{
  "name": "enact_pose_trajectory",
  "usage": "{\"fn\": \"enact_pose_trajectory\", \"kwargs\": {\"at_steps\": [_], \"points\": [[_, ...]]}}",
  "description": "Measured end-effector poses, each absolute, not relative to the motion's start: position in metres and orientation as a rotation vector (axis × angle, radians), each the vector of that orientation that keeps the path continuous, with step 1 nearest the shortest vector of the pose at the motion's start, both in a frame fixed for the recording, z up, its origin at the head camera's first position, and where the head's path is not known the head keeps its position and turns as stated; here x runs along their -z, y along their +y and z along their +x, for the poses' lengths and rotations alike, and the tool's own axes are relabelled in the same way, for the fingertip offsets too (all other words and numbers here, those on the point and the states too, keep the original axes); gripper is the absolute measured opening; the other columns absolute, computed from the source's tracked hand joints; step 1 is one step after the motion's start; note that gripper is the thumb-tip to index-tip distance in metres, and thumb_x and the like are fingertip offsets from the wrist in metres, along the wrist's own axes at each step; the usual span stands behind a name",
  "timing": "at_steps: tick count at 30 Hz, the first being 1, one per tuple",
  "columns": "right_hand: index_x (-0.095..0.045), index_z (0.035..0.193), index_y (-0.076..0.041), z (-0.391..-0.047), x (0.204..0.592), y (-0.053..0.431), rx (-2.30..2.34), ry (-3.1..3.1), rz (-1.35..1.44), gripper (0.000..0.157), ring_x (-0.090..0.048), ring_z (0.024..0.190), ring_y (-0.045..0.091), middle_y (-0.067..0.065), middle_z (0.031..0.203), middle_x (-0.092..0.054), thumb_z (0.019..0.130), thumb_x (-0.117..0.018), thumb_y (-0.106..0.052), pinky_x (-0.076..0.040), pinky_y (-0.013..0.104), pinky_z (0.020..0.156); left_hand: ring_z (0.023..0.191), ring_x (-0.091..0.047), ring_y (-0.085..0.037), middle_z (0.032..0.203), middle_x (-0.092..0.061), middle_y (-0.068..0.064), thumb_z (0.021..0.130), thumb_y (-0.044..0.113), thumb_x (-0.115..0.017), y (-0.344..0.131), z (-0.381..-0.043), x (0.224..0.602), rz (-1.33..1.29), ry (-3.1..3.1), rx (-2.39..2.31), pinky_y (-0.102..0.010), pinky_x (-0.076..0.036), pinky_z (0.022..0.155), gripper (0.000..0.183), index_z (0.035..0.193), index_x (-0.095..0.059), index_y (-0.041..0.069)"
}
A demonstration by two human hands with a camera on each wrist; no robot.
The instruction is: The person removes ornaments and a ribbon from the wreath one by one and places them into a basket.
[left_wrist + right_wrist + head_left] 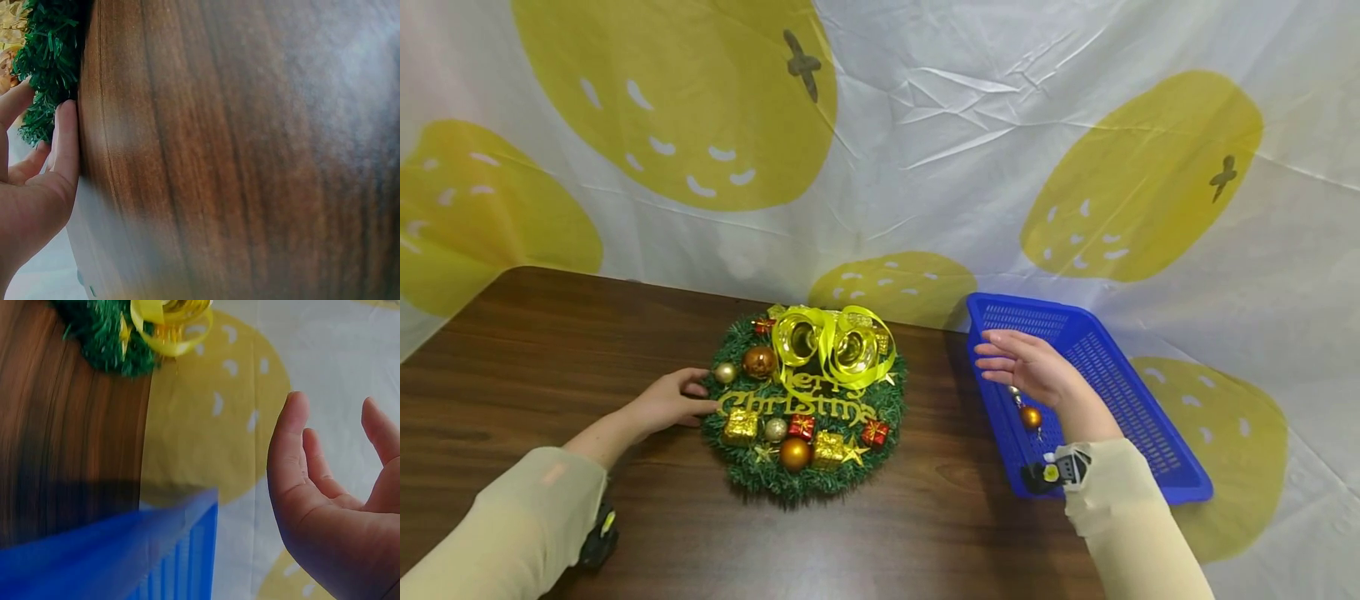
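Note:
A green tinsel Christmas wreath (801, 492) lies on the table, carrying gold lettering, baubles, small gift boxes and stars. Across its upper part sit two shiny gold bells (855, 348) with a looping yellow ribbon (823, 337). My left hand (672, 404) holds the wreath's left edge; in the left wrist view, the fingers (67, 134) lie about the greenery (53, 53). Above the blue basket (1131, 383), my right hand (1028, 367) hovers with relaxed, slightly bent fingers and nothing in them. An ornament string with an orange bauble (1031, 417) lies inside the basket, partly hidden by that hand.
The brown wooden table (535, 367) extends left of and in front of the wreath. Behind it hangs a white cloth (925, 167) with large yellow fruit prints. The basket stands at the table's right side, against the cloth.

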State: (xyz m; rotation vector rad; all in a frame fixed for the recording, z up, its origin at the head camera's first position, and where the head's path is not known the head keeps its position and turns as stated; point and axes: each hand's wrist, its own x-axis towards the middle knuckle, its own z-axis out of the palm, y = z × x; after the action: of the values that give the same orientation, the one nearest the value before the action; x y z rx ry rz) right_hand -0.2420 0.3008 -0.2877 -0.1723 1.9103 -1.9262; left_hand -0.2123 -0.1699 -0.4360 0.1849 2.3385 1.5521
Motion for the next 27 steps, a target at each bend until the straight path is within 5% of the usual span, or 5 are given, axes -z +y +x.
{"fn": "enact_pose_trajectory", "kwargs": {"at_steps": [8, 20, 27], "points": [[-0.052, 0.109, -0.011, -0.239, 0.297, 0.273, 1.87, 1.9, -0.239, 0.013, -0.066, 0.084, 0.01, -0.003, 0.092, -0.068, 0.1, -0.044, -0.014, -0.056, 0.022, 0.077, 0.099, -0.06, -0.032, 0.125, -0.04, -0.038, 0.09, 0.016, -0.062, -0.17, -0.213, 0.436, 0.168, 2.342, -1.544, -0.037, -0.058, 0.079, 0.075, 0.141, -0.018, -0.016], [-0.03, 0.135, 0.011, -0.226, 0.318, 0.223, 1.798, 1.846, -0.326, 0.045, -0.065, 0.085, 0.009, -0.004, 0.096, -0.065, 0.097, -0.045, -0.008, -0.056, 0.023, 0.077, 0.099, -0.06, -0.031, 0.125, -0.041, -0.037, 0.09, 0.016, -0.062, -0.169, -0.214, 0.438, 0.161, 2.336, -1.548, -0.037, -0.058, 0.079, 0.074, 0.142, -0.018, -0.015], [-0.031, 0.135, 0.014, -0.22, 0.333, 0.199, 1.772, 1.883, -0.401, 0.05, -0.063, 0.093, 0.01, -0.001, 0.103, -0.061, 0.094, -0.05, -0.008, -0.054, 0.026, 0.087, 0.099, -0.059, -0.031, 0.124, -0.041, -0.037, 0.09, 0.016, -0.062, -0.17, -0.213, 0.437, 0.161, 2.336, -1.548, -0.037, -0.058, 0.079, 0.074, 0.142, -0.018, -0.016]]}}
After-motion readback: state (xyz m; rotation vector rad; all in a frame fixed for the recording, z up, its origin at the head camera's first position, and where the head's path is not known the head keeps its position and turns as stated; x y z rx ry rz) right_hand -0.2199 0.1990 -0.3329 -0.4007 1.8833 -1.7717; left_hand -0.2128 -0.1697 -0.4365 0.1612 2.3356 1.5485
